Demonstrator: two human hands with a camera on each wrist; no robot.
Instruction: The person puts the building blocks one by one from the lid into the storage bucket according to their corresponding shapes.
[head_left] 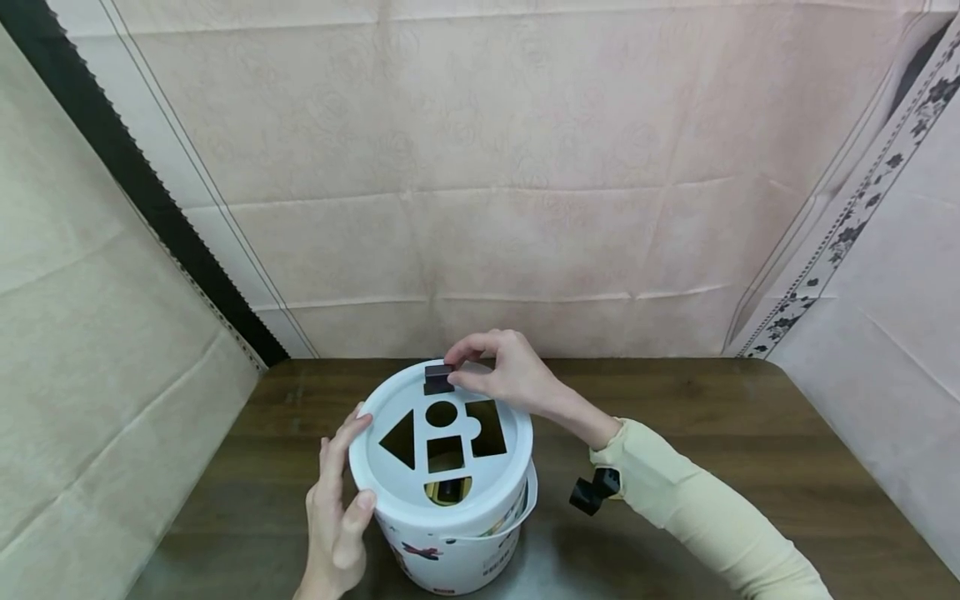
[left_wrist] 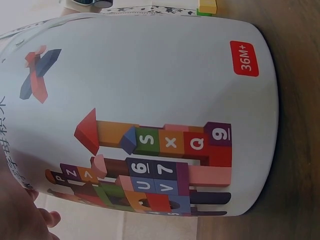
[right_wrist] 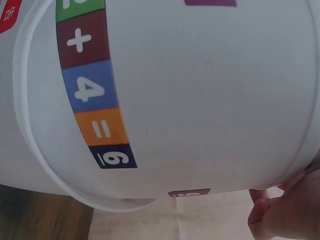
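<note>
A white bucket (head_left: pixel 450 550) with printed block pictures stands on the wooden table, a white lid (head_left: pixel 480 487) with several shaped holes on top. At the lid's back hole, my right hand (head_left: pixel 506 371) pinches a small dark block (head_left: pixel 438 373) between thumb and fingers. My left hand (head_left: pixel 337 500) rests against the left side of the lid, fingers and thumb spread along its rim. The left wrist view shows the bucket wall (left_wrist: pixel 165 75) filling most of the frame, with left fingertips (left_wrist: pixel 50 217) beside it. Through the lid's front hole, something yellow and dark shows inside.
The bucket's white handle (head_left: pixel 531 492) hangs down on the right. Cloth walls (head_left: pixel 525 208) enclose the back and both sides of the table (head_left: pixel 675 467). A yellow and green piece (left_wrist: pixel 207 7) shows beyond the bucket in the left wrist view.
</note>
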